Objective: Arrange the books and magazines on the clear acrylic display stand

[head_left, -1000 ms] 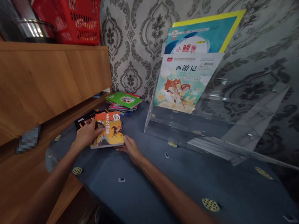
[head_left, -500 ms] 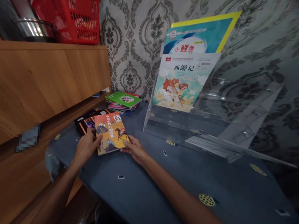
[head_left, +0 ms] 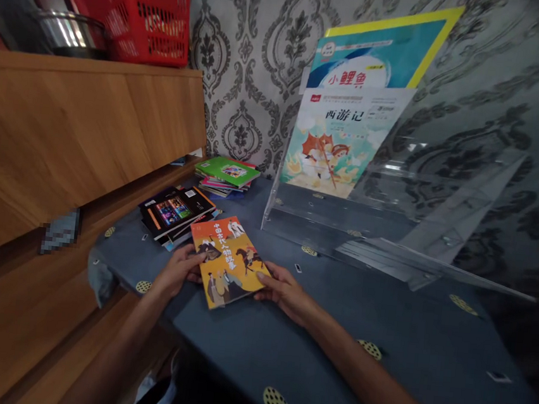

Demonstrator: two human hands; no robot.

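An orange and yellow book [head_left: 226,262] with painted figures and a horse on its cover is held between my two hands, cover up. My left hand [head_left: 181,271] grips its left edge, thumb on the cover and fingers underneath. On the right edge, my right hand [head_left: 284,288] pinches it the same way. Just behind my left hand lies a pile of dark books [head_left: 176,212], the top one black with small coloured pictures. Farther back sits another stack with a green book [head_left: 228,171] on top.
A clear acrylic stand [head_left: 371,231] on the right holds a white and teal book [head_left: 336,145] in front of a yellow-edged blue book [head_left: 384,48]. A wooden cabinet [head_left: 91,115] borders the left, bearing a red basket [head_left: 163,23] and a metal bowl [head_left: 71,32]. A dark patterned cloth [head_left: 324,372] covers the table.
Both hands have brought the orange book right and nearer to me, off the dark pile, whose black top book now shows. The view has shifted slightly.
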